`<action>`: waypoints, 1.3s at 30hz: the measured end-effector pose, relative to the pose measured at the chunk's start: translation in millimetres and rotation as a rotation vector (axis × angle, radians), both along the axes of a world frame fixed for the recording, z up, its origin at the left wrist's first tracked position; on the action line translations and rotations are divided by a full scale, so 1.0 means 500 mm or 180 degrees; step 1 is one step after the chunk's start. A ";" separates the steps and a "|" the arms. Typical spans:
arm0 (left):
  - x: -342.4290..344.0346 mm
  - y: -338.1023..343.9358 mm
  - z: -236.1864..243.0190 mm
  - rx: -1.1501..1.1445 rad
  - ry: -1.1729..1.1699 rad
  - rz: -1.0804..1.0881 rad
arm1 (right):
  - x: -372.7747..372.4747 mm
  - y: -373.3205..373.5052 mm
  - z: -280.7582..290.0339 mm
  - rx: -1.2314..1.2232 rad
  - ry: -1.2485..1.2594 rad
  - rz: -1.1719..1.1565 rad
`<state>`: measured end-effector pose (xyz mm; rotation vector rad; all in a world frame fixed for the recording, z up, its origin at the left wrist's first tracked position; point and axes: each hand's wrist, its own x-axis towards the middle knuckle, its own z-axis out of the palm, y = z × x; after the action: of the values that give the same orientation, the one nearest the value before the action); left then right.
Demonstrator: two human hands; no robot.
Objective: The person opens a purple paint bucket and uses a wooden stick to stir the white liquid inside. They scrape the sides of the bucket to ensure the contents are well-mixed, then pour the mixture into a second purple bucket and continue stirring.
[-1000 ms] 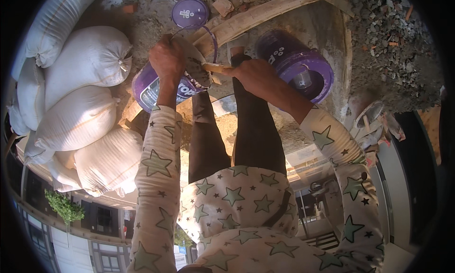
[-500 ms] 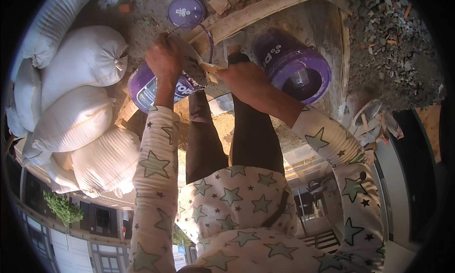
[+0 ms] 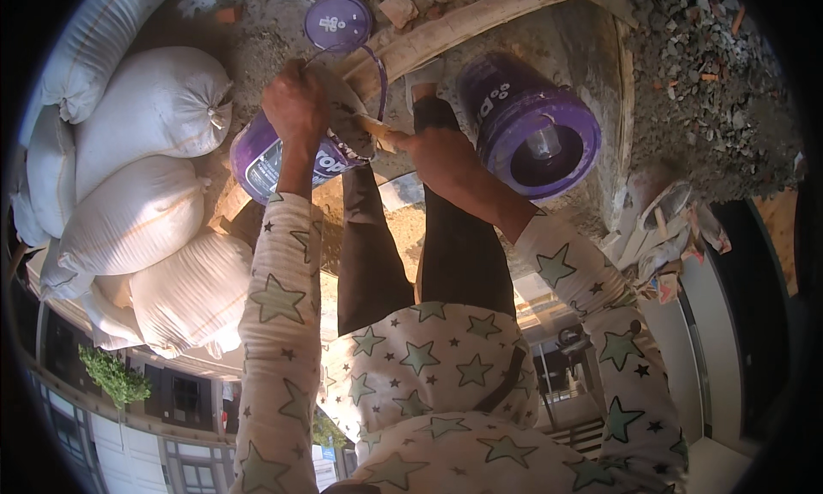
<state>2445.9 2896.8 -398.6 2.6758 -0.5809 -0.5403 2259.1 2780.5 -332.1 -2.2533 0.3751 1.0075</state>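
A purple bucket [image 3: 257, 161] lies tilted at my left, its open mouth turned to the right. My left hand [image 3: 296, 104] is closed on its rim, and the thin purple handle [image 3: 381, 78] stands up beyond it. In my right hand [image 3: 439, 158] is a short, flat wooden stick [image 3: 371, 126], whose far end reaches into the bucket's mouth. Pale residue coats the inner rim there. What else the bucket holds is hidden by my left hand and the bucket wall.
A second purple bucket [image 3: 525, 112] lies on its side to the right. A round purple lid [image 3: 338, 22] rests on the ground ahead. Wooden planks [image 3: 463, 24] frame the work area. Stacked white sacks [image 3: 141, 211] fill the left, and rubble [image 3: 716, 91] lies far right.
My right hand and forearm have shifted slightly left and down, with the stick now tilted more steeply into the bucket. My left hand and the bucket stay almost still.
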 end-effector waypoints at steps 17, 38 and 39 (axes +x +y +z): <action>0.023 0.002 0.003 0.0513 0.0420 -0.0110 | -0.026 0.110 -0.062 0.0145 -0.0219 -0.1013; 0.016 0.000 -0.002 0.0356 0.0369 -0.0048 | -0.026 0.107 0.046 -0.0122 0.0206 -0.1486; 0.016 0.000 0.001 0.0427 0.0368 -0.0073 | -0.026 0.107 0.047 -0.0068 0.0284 -0.1498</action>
<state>2453.9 2896.6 -397.9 2.7426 -0.5615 -0.7597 2246.1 2834.2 -308.5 -2.0023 0.9085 0.8527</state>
